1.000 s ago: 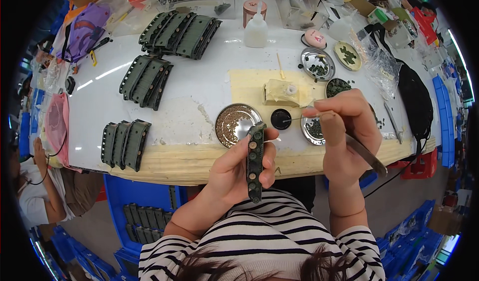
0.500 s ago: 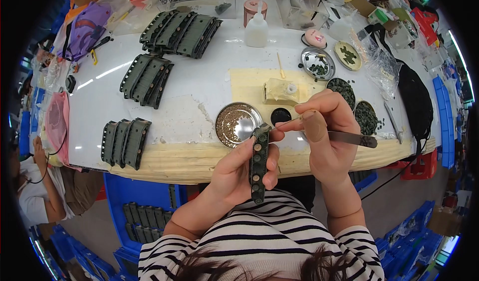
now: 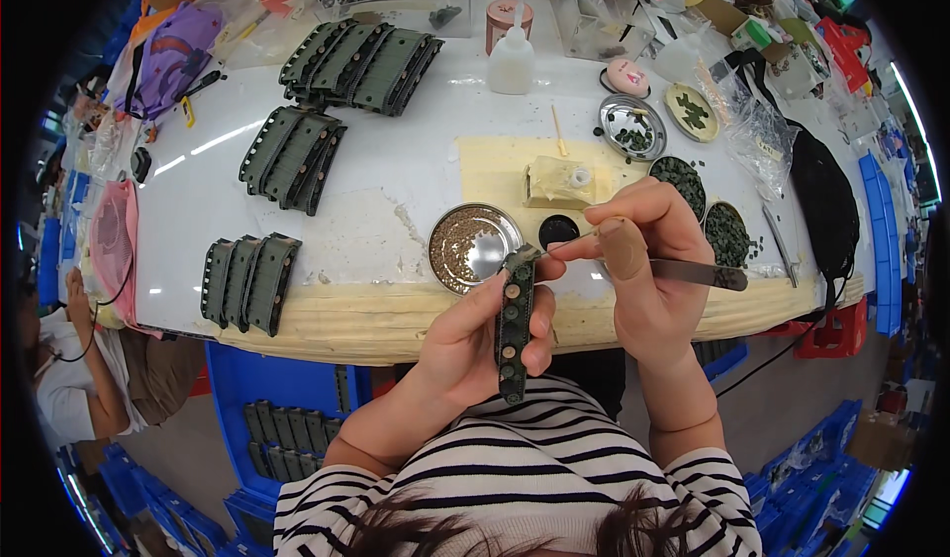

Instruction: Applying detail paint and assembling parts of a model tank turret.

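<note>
My left hand (image 3: 460, 344) is closed around a long, dark green toy tank track piece (image 3: 513, 334), held upright above the table's near edge. Small round wheels line its face, some of them copper-coloured. Close to its upper end, my right hand (image 3: 658, 270) pinches a thin stick (image 3: 574, 241) between the fingertips. Dark metal tweezers (image 3: 698, 274) are tucked in the same hand, their blunt end poking out to the right. A tan wrap covers my right thumb. Whether the stick's tip touches the piece cannot be made out.
Just beyond my hands stand a round tin (image 3: 463, 250) of small brassy parts, a small black pot (image 3: 558, 230) and a taped block (image 3: 557, 181). Tins of green parts (image 3: 727, 235) stand right. Stacked green track pieces (image 3: 249, 282) lie left; a white squeeze bottle (image 3: 511, 62) stands far back.
</note>
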`<state>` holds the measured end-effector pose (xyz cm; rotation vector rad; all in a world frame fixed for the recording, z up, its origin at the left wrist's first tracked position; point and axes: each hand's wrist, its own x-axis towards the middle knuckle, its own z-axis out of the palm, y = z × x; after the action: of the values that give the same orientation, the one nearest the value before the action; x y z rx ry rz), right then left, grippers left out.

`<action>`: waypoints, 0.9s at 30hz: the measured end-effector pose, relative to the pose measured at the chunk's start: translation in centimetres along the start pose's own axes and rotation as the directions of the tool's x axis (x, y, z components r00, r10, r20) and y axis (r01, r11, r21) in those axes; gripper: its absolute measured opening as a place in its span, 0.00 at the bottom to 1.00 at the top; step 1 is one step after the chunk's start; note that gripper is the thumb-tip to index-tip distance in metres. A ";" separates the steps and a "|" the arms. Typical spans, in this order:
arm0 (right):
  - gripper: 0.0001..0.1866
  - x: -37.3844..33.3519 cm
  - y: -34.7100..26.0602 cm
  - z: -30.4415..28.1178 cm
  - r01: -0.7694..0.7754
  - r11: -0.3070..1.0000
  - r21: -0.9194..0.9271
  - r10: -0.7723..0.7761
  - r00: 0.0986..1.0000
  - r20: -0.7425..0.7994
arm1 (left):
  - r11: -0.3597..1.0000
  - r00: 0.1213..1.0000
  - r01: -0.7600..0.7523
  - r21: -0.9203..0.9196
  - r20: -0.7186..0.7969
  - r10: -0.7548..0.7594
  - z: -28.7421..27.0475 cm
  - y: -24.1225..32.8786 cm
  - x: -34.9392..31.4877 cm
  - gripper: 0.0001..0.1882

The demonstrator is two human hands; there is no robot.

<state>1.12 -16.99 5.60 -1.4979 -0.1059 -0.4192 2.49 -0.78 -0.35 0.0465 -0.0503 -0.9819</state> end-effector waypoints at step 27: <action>0.04 0.9 -0.8 -2.0 0.353 0.776 -0.522 -0.437 0.899 -0.041 | 0.483 0.920 -0.076 0.873 -0.126 0.372 2.9 1.3 -1.1 0.30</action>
<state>1.29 -19.09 6.48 -1.9580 -0.1993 -0.9703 2.80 0.82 2.65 1.1140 -0.2617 -0.5744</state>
